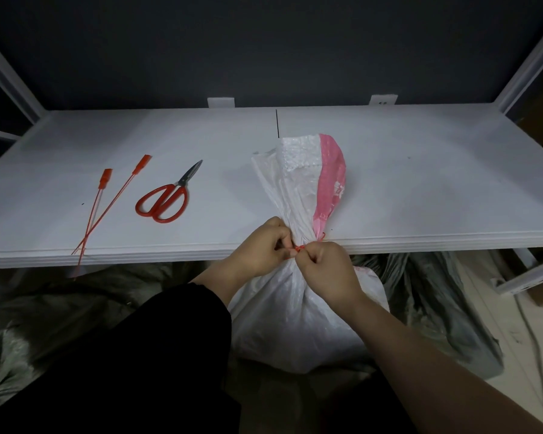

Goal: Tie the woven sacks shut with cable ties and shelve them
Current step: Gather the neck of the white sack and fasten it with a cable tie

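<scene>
A white woven sack with a pink stripe stands on the floor in front of the white shelf. Its gathered top leans over the shelf edge. A red cable tie circles the sack's neck. My left hand and my right hand both pinch the tie at the neck, fingers curled, knuckles almost touching. Two spare red cable ties lie crossed on the shelf at the left, their tips hanging past the front edge.
Red-handled scissors lie on the shelf between the spare ties and the sack. Grey-green sacks are heaped on the floor under the shelf, left and right. Shelf uprights rise at both sides. A cable runs along the floor at right.
</scene>
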